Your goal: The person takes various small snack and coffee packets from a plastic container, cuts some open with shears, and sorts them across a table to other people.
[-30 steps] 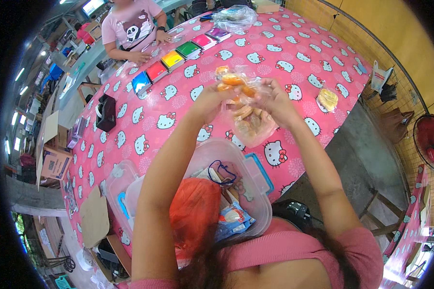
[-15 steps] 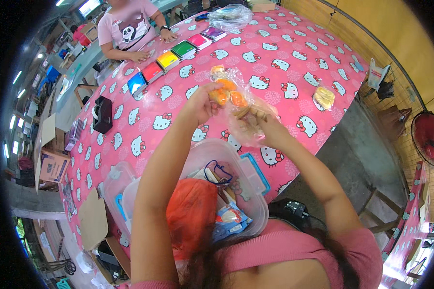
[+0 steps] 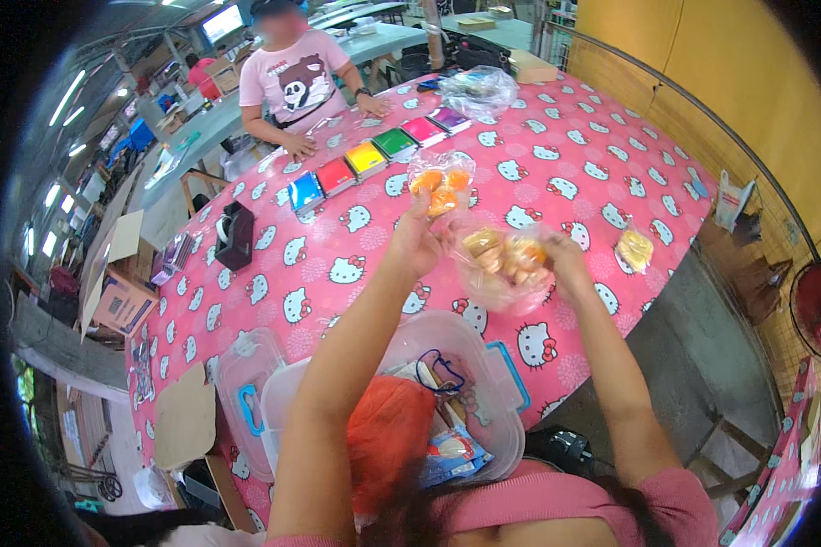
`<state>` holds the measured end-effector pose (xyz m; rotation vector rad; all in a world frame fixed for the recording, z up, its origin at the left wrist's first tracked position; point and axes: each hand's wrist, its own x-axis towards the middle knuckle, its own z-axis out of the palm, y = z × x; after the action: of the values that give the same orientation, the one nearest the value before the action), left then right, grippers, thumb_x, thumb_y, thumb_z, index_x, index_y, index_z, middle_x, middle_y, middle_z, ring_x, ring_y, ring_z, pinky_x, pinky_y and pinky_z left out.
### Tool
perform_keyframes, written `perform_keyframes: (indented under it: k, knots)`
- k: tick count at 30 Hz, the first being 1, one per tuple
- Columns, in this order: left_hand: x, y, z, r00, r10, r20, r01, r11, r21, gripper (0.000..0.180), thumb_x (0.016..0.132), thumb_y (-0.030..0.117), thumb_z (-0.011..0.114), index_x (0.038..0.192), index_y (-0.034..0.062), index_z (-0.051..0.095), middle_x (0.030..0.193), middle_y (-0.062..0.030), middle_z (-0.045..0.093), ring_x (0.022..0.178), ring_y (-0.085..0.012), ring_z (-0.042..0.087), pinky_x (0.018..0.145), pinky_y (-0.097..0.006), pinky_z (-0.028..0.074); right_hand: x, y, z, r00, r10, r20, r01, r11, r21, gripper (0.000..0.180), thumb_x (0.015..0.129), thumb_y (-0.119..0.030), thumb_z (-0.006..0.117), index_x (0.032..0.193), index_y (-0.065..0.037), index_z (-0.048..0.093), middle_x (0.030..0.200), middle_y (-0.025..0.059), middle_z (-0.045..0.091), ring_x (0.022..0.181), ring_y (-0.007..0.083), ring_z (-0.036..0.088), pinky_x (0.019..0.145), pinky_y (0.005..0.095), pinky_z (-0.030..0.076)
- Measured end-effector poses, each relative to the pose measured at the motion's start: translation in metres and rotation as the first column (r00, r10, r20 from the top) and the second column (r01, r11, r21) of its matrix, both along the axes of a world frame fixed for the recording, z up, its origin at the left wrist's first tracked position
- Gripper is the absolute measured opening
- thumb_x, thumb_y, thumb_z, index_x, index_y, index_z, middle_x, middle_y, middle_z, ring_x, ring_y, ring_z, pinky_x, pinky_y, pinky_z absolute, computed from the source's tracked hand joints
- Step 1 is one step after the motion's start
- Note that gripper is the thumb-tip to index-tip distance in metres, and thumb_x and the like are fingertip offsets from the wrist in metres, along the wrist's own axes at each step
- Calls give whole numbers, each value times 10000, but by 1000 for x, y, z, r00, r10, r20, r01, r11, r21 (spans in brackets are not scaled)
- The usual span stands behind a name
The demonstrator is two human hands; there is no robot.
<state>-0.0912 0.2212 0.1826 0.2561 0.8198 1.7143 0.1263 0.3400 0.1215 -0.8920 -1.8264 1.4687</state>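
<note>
Starting nearest the camera, a clear plastic tub (image 3: 506, 428) is seen below the raised forearms, with an orange bag (image 3: 388, 438) and small packets inside it. A clear lid with a blue clasp (image 3: 242, 392) lies just beside it on the pink cartoon-cat tablecloth (image 3: 602, 164).

Above the tub, a clear bag of yellowish snacks (image 3: 502, 264) is held up between both hands. Its right edge is gripped by the right hand (image 3: 564, 264), whose fingers are curled shut around the plastic. The left hand (image 3: 418, 244) is closed on the bag's left upper edge, and a smaller clear bag of orange pieces (image 3: 440, 182) is pinched in the same fingers and lifted above them. Both bags are held off the table, over its near middle.

To the right, a small packet of yellow snacks (image 3: 634, 248) lies alone on the cloth. To the left, a black tape dispenser (image 3: 235, 234) stands upright. Farther off, a row of coloured boxes (image 3: 374, 153) is laid out in blue, red, yellow, green, pink and purple, with a crumpled clear bag (image 3: 479, 91) beyond it. At the far edge, a person in a pink shirt (image 3: 296, 82) is seated with both hands resting on the table.
</note>
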Motion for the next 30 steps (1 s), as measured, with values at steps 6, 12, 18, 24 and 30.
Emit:
perform_keyframes:
  k: [6,12,18,24,30]
  knots:
    - [-13,-6,-6,992,88,88,-102,979,179,504,842,475,498,1236,169,423,1157,-29,477,937,-240,481,793,-366,444,-5,-16,59,666,-26,-745,-563,638,-525,397,937,-282,330,1201,9,389,1193,178,479,1086,320,501,862,481,456]
    - [-29,-19,13,1000,-14,19,17,990,-137,579,826,465,533,1275,143,361,1303,-80,353,1101,-289,415,886,-481,349,-8,-13,61,618,60,-784,-613,661,-433,345,869,-242,520,1117,-6,470,1047,134,562,923,245,581,700,361,520]
    - [-155,-67,4,706,615,351,-567,788,-241,338,786,362,567,970,79,559,921,-136,589,876,-245,567,812,-446,443,-1,-3,46,667,91,-739,-604,647,-465,274,858,-221,539,1055,-32,507,958,93,598,790,181,605,569,289,489]
    - [-259,-203,-29,374,838,398,-823,498,-275,137,736,235,532,742,107,580,636,-51,558,500,-198,526,491,-366,481,17,-9,45,811,-107,-576,-356,692,-629,319,873,-318,513,1086,-80,509,1000,65,597,814,162,601,573,272,478]
    - [-251,-265,-68,240,954,180,-875,292,-386,137,750,233,527,782,109,575,686,-47,558,548,-194,524,529,-363,471,16,-11,35,799,43,-600,-463,682,-566,335,899,-335,456,1130,-94,493,1061,47,581,936,172,576,677,299,491]
